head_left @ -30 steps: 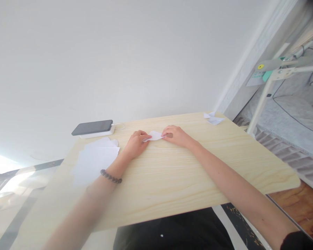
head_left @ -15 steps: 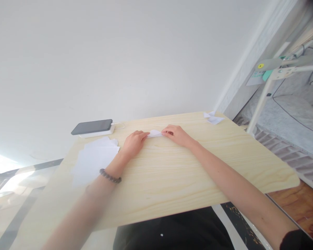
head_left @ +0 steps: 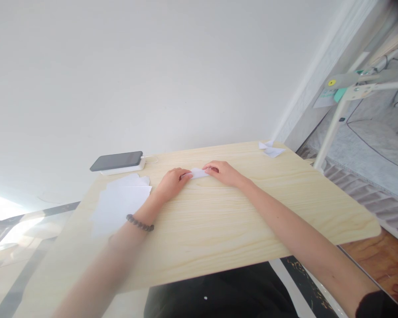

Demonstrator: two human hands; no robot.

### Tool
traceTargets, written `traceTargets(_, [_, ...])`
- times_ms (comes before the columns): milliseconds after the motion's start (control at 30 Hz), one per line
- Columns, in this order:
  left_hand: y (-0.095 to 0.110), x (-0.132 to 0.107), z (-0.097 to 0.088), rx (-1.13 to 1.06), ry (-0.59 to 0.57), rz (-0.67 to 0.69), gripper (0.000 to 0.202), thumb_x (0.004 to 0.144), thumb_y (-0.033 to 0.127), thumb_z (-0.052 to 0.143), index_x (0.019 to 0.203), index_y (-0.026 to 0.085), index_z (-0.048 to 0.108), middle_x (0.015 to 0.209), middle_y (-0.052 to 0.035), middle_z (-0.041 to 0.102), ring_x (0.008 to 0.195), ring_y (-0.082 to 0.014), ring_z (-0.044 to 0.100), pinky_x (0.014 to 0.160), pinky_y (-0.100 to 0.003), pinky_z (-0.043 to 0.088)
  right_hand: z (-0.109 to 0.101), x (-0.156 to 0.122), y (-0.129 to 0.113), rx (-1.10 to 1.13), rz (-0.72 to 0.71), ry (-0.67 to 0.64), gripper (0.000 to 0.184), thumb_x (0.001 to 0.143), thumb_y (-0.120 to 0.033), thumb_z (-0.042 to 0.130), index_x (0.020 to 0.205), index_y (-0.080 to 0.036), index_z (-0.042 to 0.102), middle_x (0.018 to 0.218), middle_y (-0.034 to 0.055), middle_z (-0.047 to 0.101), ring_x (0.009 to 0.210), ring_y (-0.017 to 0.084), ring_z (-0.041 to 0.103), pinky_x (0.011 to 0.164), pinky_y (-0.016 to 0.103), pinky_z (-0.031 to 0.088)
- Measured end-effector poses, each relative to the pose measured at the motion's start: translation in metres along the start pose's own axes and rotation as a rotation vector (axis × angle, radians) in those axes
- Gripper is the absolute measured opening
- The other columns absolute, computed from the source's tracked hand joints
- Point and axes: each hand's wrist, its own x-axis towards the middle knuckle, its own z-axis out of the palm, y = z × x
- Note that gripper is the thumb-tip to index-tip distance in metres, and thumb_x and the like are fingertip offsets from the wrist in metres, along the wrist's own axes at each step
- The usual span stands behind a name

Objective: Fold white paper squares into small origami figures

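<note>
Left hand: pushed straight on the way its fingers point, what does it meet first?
The small folded paper, which the left hand already touches; just beyond, probably the right hand at the paper's other end.

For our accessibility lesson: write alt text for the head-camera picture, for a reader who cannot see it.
A left hand and a right hand rest their fingertips on the ends of a small white paper on a pale wooden table. White sheets and a dark phone lie to the left; paper scraps sit at the far right corner.
</note>
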Motion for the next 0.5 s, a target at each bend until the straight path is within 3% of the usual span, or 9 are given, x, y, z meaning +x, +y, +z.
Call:
traceTargets(133, [0.001,0.0,0.002,0.021,0.067,-0.041,0.035,0.083,0.041,0.037,0.094,0.02,0.063,0.091,-0.0062,0.064,0.079,-0.0197,0.056,0.071,-0.028,0.038,0.002,0.002,0.0,-0.043,0.011,-0.011,0.028,0.082,-0.027,0.044,0.102,-0.018,0.061,0.095,0.0051,0.063,0.076,0.013,0.054,0.07,0.026,0.04])
traceTargets(233, [0.0,0.001,0.0,0.03,0.092,-0.103,0.034,0.08,0.044,0.042,0.086,0.021,0.065,0.081,-0.0051,0.065,0.072,-0.0192,0.056,0.066,-0.028,0.038,0.003,0.004,0.0,-0.096,-0.031,-0.016,0.028,0.084,-0.026,0.041,0.098,-0.018,0.063,0.097,0.0067,0.062,0.085,0.015,0.054,0.076,0.028,0.039])
traceTargets(367, [-0.003,0.002,-0.006,-0.02,0.093,-0.196,0.03,0.075,0.045,0.049,0.076,0.021,0.066,0.069,-0.0022,0.065,0.064,-0.0172,0.056,0.062,-0.026,0.038,0.002,0.006,-0.001,-0.131,-0.027,-0.023,0.028,0.085,-0.026,0.039,0.095,-0.018,0.064,0.094,0.0067,0.062,0.084,0.016,0.054,0.075,0.028,0.039])
traceTargets(500, [-0.007,0.003,-0.009,-0.019,0.09,-0.19,0.027,0.078,0.039,0.046,0.08,0.02,0.065,0.066,-0.0013,0.064,0.062,-0.0158,0.056,0.064,-0.026,0.039,0.0,0.006,-0.004,-0.132,-0.009,-0.036,0.026,0.083,-0.026,0.041,0.094,-0.019,0.064,0.091,0.0053,0.063,0.08,0.014,0.054,0.071,0.026,0.038])
